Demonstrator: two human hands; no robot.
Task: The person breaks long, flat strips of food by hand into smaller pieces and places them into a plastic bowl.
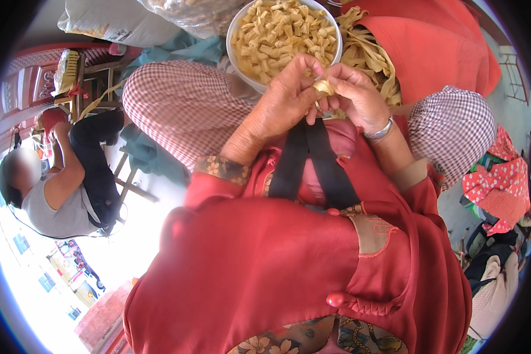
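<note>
Both my hands meet in front of the white bowl, at the near side of its rim. A small yellow knot (323, 87) of folded strip, which looks like tofu skin, is pinched between them. The thumb and fingers of my left hand (283, 95) press on it from the left. My right hand (358, 95), with a metal bracelet at the wrist, grips its right side. Fingers hide part of the knot. Behind them the white bowl (228, 42) is heaped with similar yellow knots (283, 33). Loose yellowish strips (369, 55) lie right of the bowl.
A red cloth (429, 40) spreads at the upper right. Plastic sacks (119, 22) stand at the upper left. My checked knees (181, 101) flank the work. At the left a person (66, 190) sits beside a wooden stool. Patterned cloths (498, 186) lie at right.
</note>
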